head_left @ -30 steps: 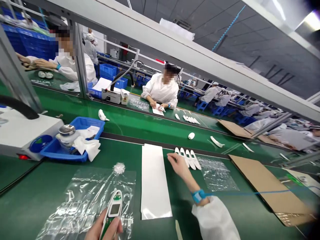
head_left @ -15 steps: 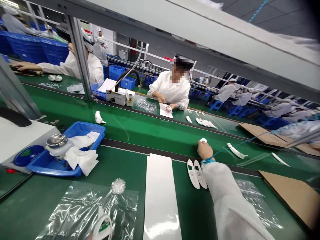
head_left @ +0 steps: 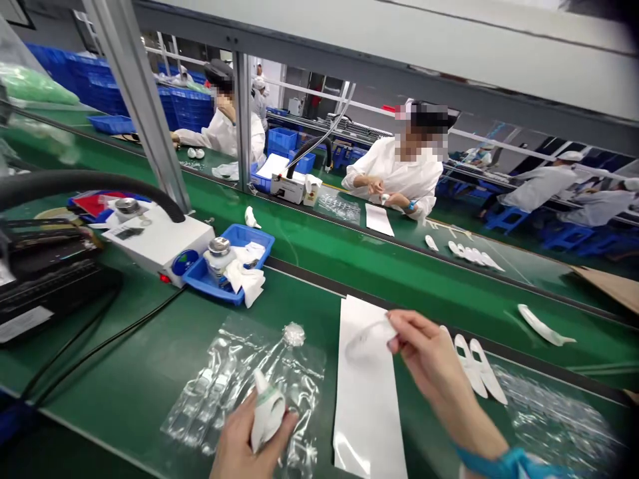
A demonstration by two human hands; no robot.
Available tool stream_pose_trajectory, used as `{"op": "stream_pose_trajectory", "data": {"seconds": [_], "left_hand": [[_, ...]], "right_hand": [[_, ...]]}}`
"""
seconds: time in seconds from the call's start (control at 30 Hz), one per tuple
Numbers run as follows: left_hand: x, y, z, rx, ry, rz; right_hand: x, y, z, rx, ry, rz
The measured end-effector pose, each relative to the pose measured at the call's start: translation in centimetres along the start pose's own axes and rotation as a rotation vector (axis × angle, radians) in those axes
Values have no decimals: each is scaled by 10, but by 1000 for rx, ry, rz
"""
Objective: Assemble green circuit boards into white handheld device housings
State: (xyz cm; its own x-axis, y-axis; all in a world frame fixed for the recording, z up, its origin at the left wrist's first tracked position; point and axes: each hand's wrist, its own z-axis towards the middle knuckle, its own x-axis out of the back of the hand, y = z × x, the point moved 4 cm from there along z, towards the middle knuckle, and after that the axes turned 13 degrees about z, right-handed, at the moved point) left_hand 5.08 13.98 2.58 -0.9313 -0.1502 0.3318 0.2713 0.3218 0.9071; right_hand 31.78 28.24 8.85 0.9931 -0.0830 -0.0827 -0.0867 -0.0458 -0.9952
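My left hand (head_left: 249,439) is closed around a white plastic housing (head_left: 269,416) with a pointed tip, held over a clear plastic sheet (head_left: 204,392) at the near edge. Pinched between the thumb and fingers of my right hand (head_left: 434,366) is a pale, curved plastic piece (head_left: 367,342), smeared by motion, above a white paper strip (head_left: 367,412). Just beyond my right wrist, slim white shells (head_left: 472,366) with cut-outs lie side by side on the green bench. A small crumpled clear bundle (head_left: 293,334) rests at the sheet's far corner.
A blue tray (head_left: 200,283) holds a metal-capped bottle (head_left: 219,256) and white wipes (head_left: 247,279). Left of it stands a white box (head_left: 160,233) with cables. Beyond the bench runs a green belt (head_left: 319,249) carrying white parts. Across it a co-worker (head_left: 394,166) sits; a metal post rises at left.
My right hand has drawn back from the belt to above the paper strip, carrying a pale piece. My left hand, holding the white housing, has come further into view. The view has swung left.
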Motion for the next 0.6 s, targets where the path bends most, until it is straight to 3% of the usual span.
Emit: {"op": "stream_pose_trajectory", "data": {"seconds": [0.07,0.17,0.27,0.37,0.53,0.6], "left_hand": [[5,8,-7,-217,49,20],[11,7,-27,-536,29,132],[23,-11,-47,-636,50,264],[44,-31,-57,-505,72,287],[89,-58,-56,-106,199,67],[104,-66,-53,-14,240,7]], "right_hand": [[-41,15,-49,-232,-62,291],[-87,40,-104,-428,-100,526],[-117,61,-135,-496,-141,565],[-141,72,-144,-401,-231,385],[-193,72,-133,179,-469,-310],[-212,80,-128,289,-488,-460]]}}
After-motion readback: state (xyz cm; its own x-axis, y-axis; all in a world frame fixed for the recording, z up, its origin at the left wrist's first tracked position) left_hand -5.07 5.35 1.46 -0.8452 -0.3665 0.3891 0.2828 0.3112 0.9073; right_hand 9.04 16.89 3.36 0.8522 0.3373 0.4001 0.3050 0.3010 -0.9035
